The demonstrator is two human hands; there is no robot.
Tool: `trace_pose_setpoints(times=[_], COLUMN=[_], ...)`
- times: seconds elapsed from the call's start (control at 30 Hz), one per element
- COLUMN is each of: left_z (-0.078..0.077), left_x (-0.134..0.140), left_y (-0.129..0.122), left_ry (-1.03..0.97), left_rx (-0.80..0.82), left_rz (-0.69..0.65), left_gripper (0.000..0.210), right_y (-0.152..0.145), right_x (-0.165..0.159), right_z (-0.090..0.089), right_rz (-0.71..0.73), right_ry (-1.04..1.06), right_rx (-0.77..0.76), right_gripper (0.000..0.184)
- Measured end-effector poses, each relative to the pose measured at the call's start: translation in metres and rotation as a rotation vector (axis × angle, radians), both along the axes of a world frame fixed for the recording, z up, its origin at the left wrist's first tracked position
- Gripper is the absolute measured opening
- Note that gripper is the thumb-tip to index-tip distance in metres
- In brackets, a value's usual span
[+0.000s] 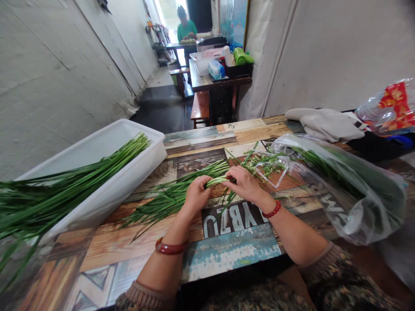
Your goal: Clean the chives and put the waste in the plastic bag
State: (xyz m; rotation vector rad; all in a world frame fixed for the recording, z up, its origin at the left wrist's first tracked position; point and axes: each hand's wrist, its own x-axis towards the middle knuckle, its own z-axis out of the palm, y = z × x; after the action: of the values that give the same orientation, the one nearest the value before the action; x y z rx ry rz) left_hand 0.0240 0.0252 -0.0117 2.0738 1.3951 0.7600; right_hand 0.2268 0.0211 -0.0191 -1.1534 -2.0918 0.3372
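Observation:
My left hand (197,193) is closed around the pale stem ends of a few garlic chives (215,181). Against the tips of those same stems, the fingers of my right hand (244,183) are pinched. A loose pile of chives (175,190) lies on the table just beyond and left of my hands, its leaves pointing to the left. Past my right hand is a heap of short trimmings and bits of stem (256,162), partly under clear plastic. Some dark green leaves hang below my right fingers.
On the left, a white plastic tub (142,162) holds many long chives. A clear bag (369,216) with more chives lies right, before a pale cap (324,123) and a red-printed packet (394,103). Farther off, a person in green (186,30) sits behind a second table (210,82).

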Motion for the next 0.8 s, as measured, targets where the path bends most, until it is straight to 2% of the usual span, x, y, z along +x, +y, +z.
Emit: trace_pose_setpoints(times=[0.13,0.27,0.43,0.53,0.63,0.73,0.8], left_z=[0.002,0.004,0.005,0.004,0.003,0.003,0.003], left_x=[0.001,0.002,0.001,0.001,0.000,0.000,0.000], left_y=[-0.001,-0.001,-0.001,-0.001,-0.001,-0.001,-0.001], left_ry=[0.002,-0.024,-0.059,-0.064,-0.063,-0.059,-0.061], left_rx=[-0.018,-0.033,-0.038,-0.038,-0.020,-0.008,-0.007], left_rz=[0.020,0.051,0.062,0.056,0.045,0.045,0.045], left_gripper=[0.007,0.010,0.020,0.023,0.022,0.022,0.022], right_y=[-0.003,0.000,0.010,0.012,0.010,0.008,0.007], right_x=[0.000,0.005,0.023,0.032,0.036,0.033,0.028], right_z=[0.000,0.002,0.004,0.007,0.011,0.014,0.015], right_rz=[0.001,-0.063,-0.306,-0.436,-0.401,-0.333,-0.264], right_ry=[-0.018,0.021,0.206,0.288,0.215,0.076,0.072], right_rx=[-0.017,-0.011,0.069,0.049,0.047,0.080,0.100], right_gripper=[0.009,0.014,0.018,0.011,0.012,0.028,0.022])
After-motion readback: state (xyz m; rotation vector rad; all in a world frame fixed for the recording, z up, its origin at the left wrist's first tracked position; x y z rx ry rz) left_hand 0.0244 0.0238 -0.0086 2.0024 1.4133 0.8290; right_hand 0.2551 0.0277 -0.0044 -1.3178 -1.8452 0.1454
